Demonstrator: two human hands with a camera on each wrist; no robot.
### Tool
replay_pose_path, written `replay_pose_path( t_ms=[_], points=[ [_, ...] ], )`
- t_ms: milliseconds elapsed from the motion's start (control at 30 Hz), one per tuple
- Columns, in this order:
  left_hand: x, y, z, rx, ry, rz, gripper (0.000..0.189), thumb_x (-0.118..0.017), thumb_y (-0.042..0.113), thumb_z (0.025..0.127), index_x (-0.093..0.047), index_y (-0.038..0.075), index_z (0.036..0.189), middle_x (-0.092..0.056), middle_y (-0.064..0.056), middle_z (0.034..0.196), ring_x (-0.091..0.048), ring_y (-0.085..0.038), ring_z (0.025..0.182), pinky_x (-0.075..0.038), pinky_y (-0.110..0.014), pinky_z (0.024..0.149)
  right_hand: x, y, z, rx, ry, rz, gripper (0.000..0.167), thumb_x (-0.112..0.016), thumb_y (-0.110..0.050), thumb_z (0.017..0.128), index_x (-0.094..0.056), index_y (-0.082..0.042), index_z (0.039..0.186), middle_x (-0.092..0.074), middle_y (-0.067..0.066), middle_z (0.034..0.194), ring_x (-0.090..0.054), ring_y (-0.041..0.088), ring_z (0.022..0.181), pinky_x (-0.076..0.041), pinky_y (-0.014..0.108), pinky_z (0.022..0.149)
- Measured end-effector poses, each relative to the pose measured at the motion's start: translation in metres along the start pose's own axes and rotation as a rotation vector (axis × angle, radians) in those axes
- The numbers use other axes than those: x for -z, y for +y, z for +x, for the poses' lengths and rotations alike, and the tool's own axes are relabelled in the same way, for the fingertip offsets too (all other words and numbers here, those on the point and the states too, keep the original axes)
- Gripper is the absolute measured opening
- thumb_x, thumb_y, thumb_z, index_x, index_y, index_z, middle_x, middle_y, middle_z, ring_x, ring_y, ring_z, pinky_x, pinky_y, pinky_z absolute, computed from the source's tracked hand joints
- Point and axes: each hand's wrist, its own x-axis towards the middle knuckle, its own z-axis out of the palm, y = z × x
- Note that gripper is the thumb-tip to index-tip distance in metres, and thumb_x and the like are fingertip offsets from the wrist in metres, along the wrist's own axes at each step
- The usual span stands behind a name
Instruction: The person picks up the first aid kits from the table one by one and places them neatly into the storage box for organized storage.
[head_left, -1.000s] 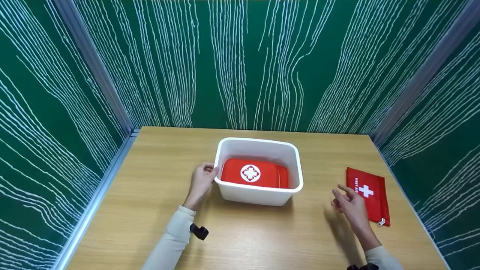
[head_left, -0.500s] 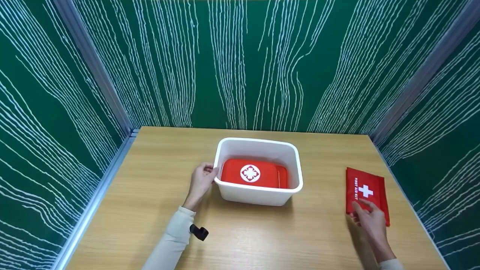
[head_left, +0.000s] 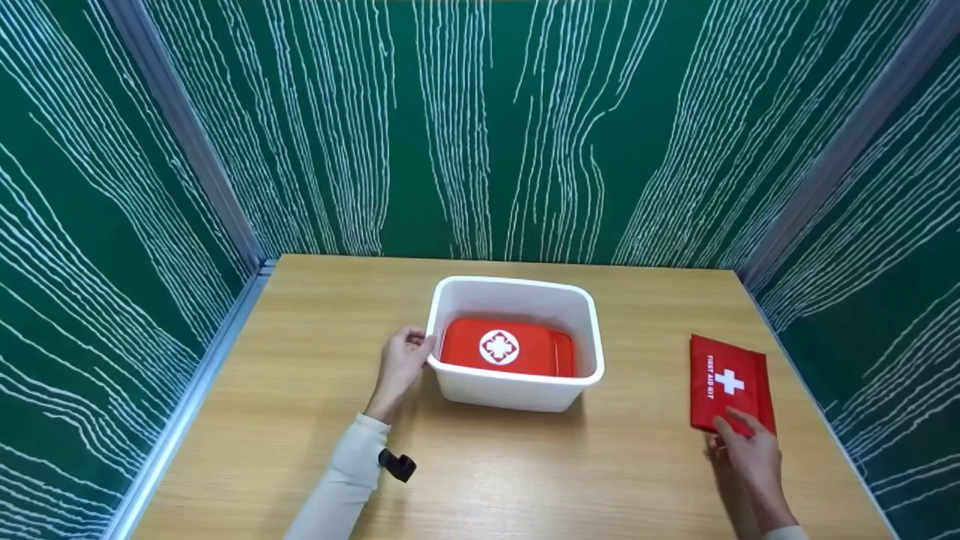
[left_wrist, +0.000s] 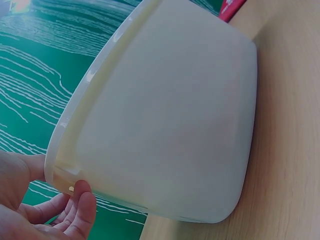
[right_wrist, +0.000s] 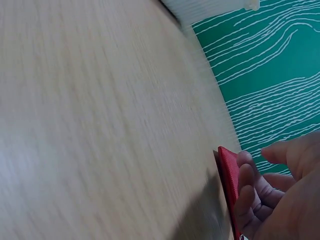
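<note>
On the wood-grained table [head_left: 480, 472], at the near right, the right hand [head_left: 752, 454] is reaching over the near edge of the flat red fabric pouch [head_left: 709, 416], thumb and fingers parted, not gripping it. Picking up the pouch seems to be the step in hand; the next move is probably calling for a pinch on its thin edge. Farther off, the left hand [head_left: 403, 366] is gripping the rim of the smooth white bin [head_left: 510, 394], a rounded red case [head_left: 534, 350] lying inside. Green panels [head_left: 652, 150] are standing behind.
</note>
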Motion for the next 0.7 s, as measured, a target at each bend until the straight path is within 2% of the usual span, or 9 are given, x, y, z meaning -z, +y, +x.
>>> replay_pose_path(
  t_ms=[133,233,400,533,700],
  points=[
    [0.0,0.0,0.0,0.0,0.001,0.012,0.022,-0.065,0.009,0.091,-0.061,-0.009,0.104,-0.062,-0.015,0.088,-0.054,-0.008,0.063,-0.048,-0.019,0.052,-0.003,-0.001,0.0,0.015,-0.025,-0.023,0.077,-0.06,-0.047,0.094,-0.027,-0.013,0.155,-0.034,0.022,0.148,-0.052,0.031,0.108,-0.055,0.027,0.07],
    [0.0,-0.001,0.0,-0.025,0.002,0.012,0.02,-0.064,0.008,0.09,-0.062,-0.007,0.102,-0.061,-0.011,0.085,-0.055,-0.008,0.062,-0.049,-0.019,0.052,-0.007,-0.002,0.002,0.041,-0.039,-0.065,0.077,-0.06,-0.046,0.094,-0.028,-0.012,0.154,-0.033,0.023,0.148,-0.044,0.036,0.118,-0.055,0.026,0.069],
    [0.0,-0.002,-0.001,-0.083,0.006,0.015,0.019,-0.064,0.008,0.088,-0.061,-0.008,0.099,-0.061,-0.008,0.08,-0.056,-0.009,0.061,-0.05,-0.021,0.052,-0.015,-0.006,0.008,0.071,-0.032,-0.149,0.074,-0.059,-0.044,0.095,-0.032,-0.005,0.151,-0.042,0.024,0.139,-0.047,0.036,0.112,-0.052,0.026,0.065],
    [0.0,-0.001,0.0,-0.036,0.008,0.03,0.02,-0.065,0.009,0.089,-0.062,-0.008,0.101,-0.061,-0.009,0.082,-0.055,-0.008,0.062,-0.049,-0.02,0.053,-0.02,-0.006,0.011,0.074,-0.039,-0.216,0.074,-0.06,-0.042,0.095,-0.031,-0.003,0.15,-0.045,0.024,0.136,-0.05,0.035,0.107,-0.051,0.027,0.065],
    [-0.001,-0.002,0.001,-0.003,0.014,0.051,0.022,-0.066,0.009,0.09,-0.062,-0.008,0.103,-0.063,-0.012,0.085,-0.055,-0.007,0.061,-0.048,-0.02,0.053,-0.021,-0.007,0.011,0.095,-0.041,-0.292,0.075,-0.064,-0.038,0.094,-0.03,-0.002,0.15,-0.038,0.027,0.142,-0.039,0.042,0.119,-0.052,0.031,0.068]
  ],
)
